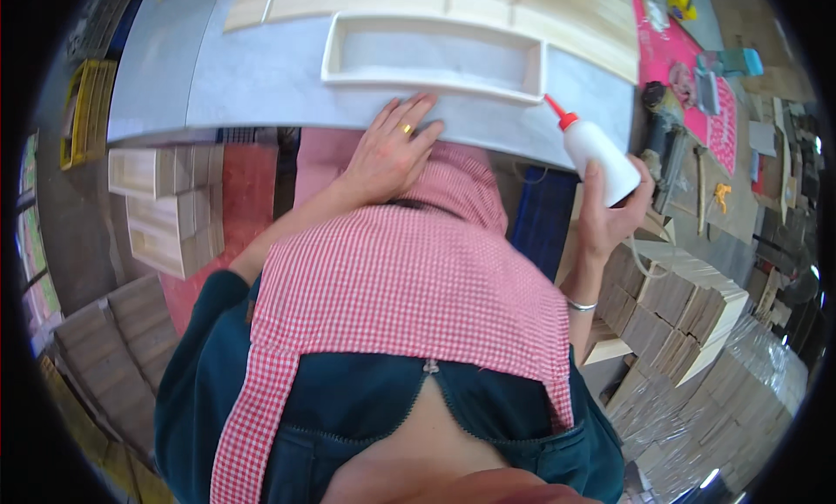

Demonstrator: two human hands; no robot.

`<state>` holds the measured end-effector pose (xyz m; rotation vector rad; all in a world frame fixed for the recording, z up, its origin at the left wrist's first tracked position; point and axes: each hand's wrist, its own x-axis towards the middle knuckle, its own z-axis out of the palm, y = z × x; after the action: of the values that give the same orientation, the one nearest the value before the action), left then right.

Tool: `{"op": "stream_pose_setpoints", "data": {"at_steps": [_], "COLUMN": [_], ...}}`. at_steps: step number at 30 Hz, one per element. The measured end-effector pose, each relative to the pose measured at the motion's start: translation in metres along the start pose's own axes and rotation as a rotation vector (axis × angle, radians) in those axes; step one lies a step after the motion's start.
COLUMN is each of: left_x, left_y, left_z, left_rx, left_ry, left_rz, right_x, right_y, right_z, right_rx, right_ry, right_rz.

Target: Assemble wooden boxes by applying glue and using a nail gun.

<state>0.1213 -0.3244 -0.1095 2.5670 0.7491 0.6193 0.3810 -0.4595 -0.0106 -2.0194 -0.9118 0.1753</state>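
A shallow rectangular wooden frame [435,81] with thin pale walls lies on the grey-white tabletop [261,77] in front of me. My right hand [614,195] is wrapped round a white squeeze bottle [601,160] with a red cap and pointed nozzle. The bottle tilts up to the left, and its red tip meets or nearly meets the frame's near right corner. My left hand [396,147] rests at the table's near edge, just below the frame's near wall, fingers stretched out and holding nothing.
Pale wooden boards [557,20] lie along the table's far side. A pink sheet [670,60] with tools and small items is at the right. Wooden boxes [170,208] are stacked at the left, stacks of wooden pieces [670,304] at the lower right. A yellow crate [87,112] stands far left.
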Motion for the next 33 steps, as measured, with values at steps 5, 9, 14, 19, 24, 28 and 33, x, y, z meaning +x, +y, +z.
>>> {"op": "stream_pose_setpoints", "data": {"at_steps": [5,9,14,19,24,28,33], "left_x": [0.019,0.038,0.121,0.129,0.144,0.115,0.066], "left_y": [0.024,0.032,0.023,0.029,0.056,0.055,0.046], "left_z": [-0.028,-0.037,-0.005,0.005,0.025,0.038,0.022], "left_rx": [-0.022,-0.033,-0.078,-0.109,-0.137,-0.153,-0.149], "left_ry": [-0.018,-0.041,-0.146,-0.186,-0.191,-0.079,-0.007], "left_rz": [-0.06,-0.118,-0.087,-0.212,-0.303,-0.445,-0.209], "right_x": [0.072,0.195,0.412,0.489,0.522,0.489,0.401], "right_y": [0.022,0.06,0.19,0.253,0.219,0.153,0.139], "right_z": [-0.011,-0.019,-0.01,0.024,-0.025,-0.138,-0.346], "right_rx": [0.102,0.04,-0.44,-0.611,-0.781,-0.884,-1.216], "right_ry": [0.184,0.348,0.473,0.075,-0.177,-0.191,0.15], "right_rz": [0.082,0.068,-0.051,0.166,0.12,0.139,0.294]}}
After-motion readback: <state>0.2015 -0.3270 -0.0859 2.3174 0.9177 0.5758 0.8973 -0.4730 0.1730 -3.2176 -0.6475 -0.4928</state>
